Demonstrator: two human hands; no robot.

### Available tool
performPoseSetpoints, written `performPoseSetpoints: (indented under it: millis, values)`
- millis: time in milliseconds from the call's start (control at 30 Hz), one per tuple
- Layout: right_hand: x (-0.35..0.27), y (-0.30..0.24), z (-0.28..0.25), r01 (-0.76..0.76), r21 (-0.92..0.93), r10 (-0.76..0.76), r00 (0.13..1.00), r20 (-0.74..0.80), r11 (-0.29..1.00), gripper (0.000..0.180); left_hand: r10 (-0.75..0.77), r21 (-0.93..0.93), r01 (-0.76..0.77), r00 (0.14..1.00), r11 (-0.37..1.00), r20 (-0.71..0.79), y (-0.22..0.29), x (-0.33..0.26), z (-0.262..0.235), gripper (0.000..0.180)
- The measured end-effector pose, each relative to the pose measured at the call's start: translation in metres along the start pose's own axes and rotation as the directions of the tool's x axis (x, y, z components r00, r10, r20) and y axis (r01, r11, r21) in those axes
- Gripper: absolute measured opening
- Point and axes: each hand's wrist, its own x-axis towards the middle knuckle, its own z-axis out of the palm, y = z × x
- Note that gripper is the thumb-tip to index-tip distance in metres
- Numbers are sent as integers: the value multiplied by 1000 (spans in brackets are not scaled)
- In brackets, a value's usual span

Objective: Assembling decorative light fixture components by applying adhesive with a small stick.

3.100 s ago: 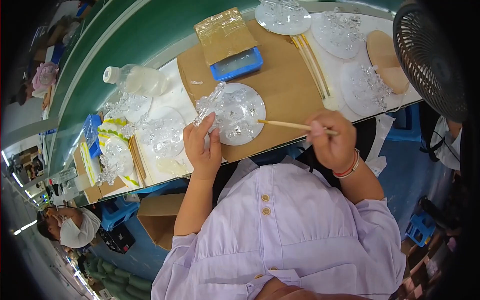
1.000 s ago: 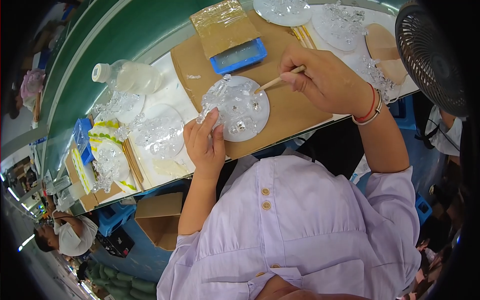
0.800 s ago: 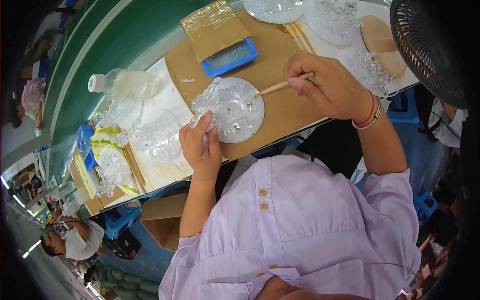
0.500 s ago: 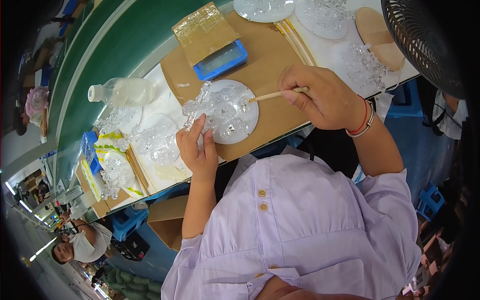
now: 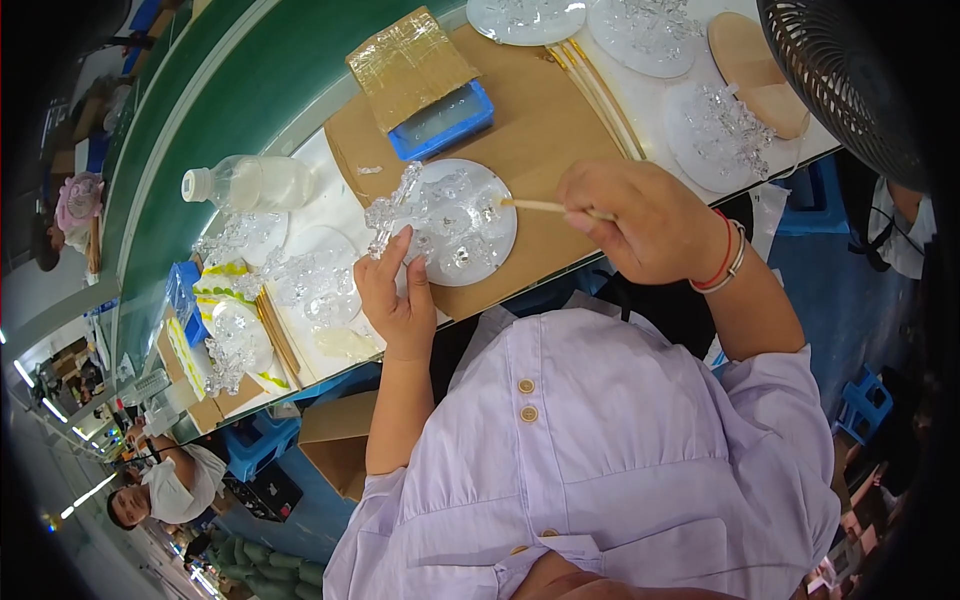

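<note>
A round white disc (image 5: 490, 262) lies on brown cardboard in front of me, carrying a cluster of clear, glittering plastic pieces (image 5: 445, 212). Some of them stick out past its left rim. My left hand (image 5: 393, 305) is at that rim, index finger and thumb around the edge of a clear piece; the exact contact is partly hidden. From the right, my right hand (image 5: 645, 218) grips a thin wooden stick (image 5: 540, 206) between thumb and fingers. The stick's tip is over the right part of the disc, at the clear pieces; whether it touches cannot be told.
Beyond the disc stands a blue tray (image 5: 445, 120), partly covered by a cardboard flap (image 5: 412, 65). A capped clear bottle (image 5: 250, 183) lies left. Other discs with clear pieces (image 5: 650, 35), thin sticks (image 5: 600, 95) and a black fan (image 5: 850, 90) are around. Another person (image 5: 180, 485) is far left.
My right hand has come slightly nearer to me, tilting the stick's rear end down while its tip stays at about the same spot. My left hand is almost unmoved.
</note>
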Motion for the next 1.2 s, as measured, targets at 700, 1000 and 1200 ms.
performPoseSetpoints:
  millis: [700, 1000, 1200]
  values:
    - [-36, -20, -17, -93, 56, 103, 971, -214, 994, 7, 8, 52, -9, 1000, 999, 29, 4, -1, -3, 27]
    - [-63, -7, 4, -142, 135, 173, 952, -253, 981, 16, 28, 124, -29, 1000, 992, 14, 29, -4, 12, 35]
    - [-55, 2, 8, -103, 126, 132, 959, -252, 987, 16, 52, 151, -60, 997, 987, 57, 32, -14, 10, 44]
